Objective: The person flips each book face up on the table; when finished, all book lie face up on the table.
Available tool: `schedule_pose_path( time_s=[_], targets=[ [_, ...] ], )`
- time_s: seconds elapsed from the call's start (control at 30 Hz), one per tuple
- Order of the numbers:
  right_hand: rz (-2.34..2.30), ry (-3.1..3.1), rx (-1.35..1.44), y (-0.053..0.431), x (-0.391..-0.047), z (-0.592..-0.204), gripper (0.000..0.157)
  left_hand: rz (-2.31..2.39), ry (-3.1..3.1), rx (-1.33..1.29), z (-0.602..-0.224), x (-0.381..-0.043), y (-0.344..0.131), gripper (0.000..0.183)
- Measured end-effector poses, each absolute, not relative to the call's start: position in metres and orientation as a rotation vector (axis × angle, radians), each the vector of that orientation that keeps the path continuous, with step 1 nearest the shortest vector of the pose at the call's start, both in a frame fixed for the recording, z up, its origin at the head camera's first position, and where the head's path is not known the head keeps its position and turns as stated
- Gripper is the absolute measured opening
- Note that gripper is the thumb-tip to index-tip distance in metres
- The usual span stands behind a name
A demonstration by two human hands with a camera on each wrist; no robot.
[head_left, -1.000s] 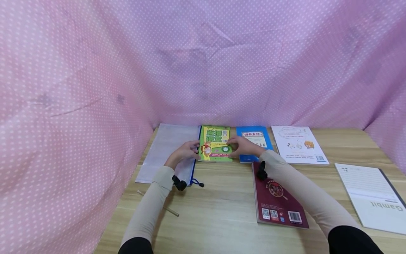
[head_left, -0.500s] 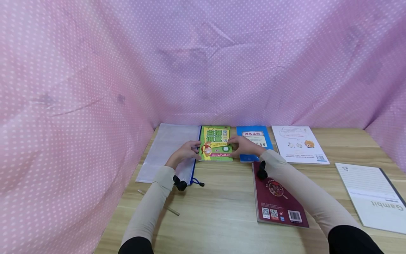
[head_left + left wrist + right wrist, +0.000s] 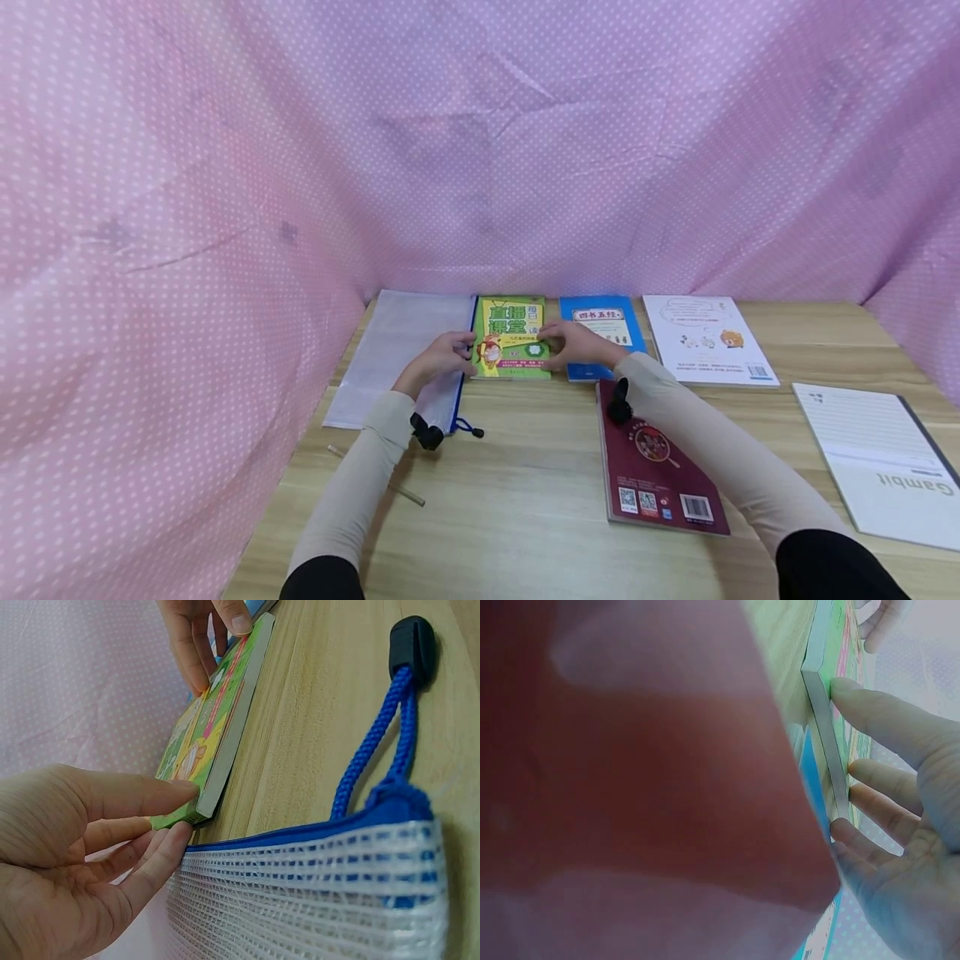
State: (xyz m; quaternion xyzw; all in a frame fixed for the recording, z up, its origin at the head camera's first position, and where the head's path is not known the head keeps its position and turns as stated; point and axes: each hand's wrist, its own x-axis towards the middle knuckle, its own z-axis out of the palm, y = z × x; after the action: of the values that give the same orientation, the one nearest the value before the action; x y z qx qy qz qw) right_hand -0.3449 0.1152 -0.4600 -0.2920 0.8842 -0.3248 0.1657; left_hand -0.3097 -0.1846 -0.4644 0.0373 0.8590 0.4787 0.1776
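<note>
Head view: green book (image 3: 512, 337) is lying cover up toward the back of the counter (image 3: 517, 500), between the pouch (image 3: 405, 333) and the blue book (image 3: 607, 315). Left grip (image 3: 441, 358) is pinching its left edge, right grip (image 3: 576, 346) is pinching its right edge and partly hiding the blue book. Pouch is lying flat, its blue zip edge running right beside the green book; cord (image 3: 462, 425) is looping off the near corner. White book (image 3: 708, 342) is sitting right of the blue one, apart from it. Maroon book (image 3: 660, 471) is lying closer in, barcode showing, right sleeve (image 3: 720, 450) crossing above it. Notepad (image 3: 881, 462) is lying far right, "Gambit" print reading upside down. Stick (image 3: 407, 495) is lying front left, left sleeve (image 3: 348, 492) passing over its middle. Pink dotted cloth (image 3: 480, 167) is hanging behind and along the sides. Left wrist view: thumb is pressing on the green book's cover at the corner, other fingers bending in at its left end, just above the pouch's zip edge. Right wrist view: thumb is touching the cover, fingertips are meeting the right edge; a blurred reddish shape is blocking much of the left, can't tell details.
</note>
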Motion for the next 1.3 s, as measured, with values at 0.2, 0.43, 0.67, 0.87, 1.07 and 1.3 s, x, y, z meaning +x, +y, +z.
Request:
schedule_pose_path(
  time_s=[0.2,0.43,0.67,0.87,1.07,1.3],
  targets=[
    [-0.928,2.528,-0.814,0.119,-0.342,-0.459,0.06,1.383,2.419,0.095,-0.461,-0.309,-0.177,0.07],
    [-0.943,2.544,-0.827,0.127,-0.339,-0.454,0.063,1.403,2.486,0.126,-0.455,-0.311,-0.161,0.061],
    [-1.036,2.559,-0.775,0.145,-0.339,-0.441,0.063,1.43,2.463,0.205,-0.443,-0.313,-0.136,0.059],
    [-0.994,2.63,-0.689,0.165,-0.342,-0.436,0.065,1.458,2.369,0.286,-0.44,-0.313,-0.112,0.06],
    [-0.969,2.67,-0.676,0.187,-0.345,-0.439,0.063,1.475,2.344,0.306,-0.444,-0.316,-0.088,0.059],
    [-0.968,2.691,-0.55,0.215,-0.344,-0.445,0.064,1.474,2.31,0.336,-0.454,-0.319,-0.064,0.062]
  ],
)
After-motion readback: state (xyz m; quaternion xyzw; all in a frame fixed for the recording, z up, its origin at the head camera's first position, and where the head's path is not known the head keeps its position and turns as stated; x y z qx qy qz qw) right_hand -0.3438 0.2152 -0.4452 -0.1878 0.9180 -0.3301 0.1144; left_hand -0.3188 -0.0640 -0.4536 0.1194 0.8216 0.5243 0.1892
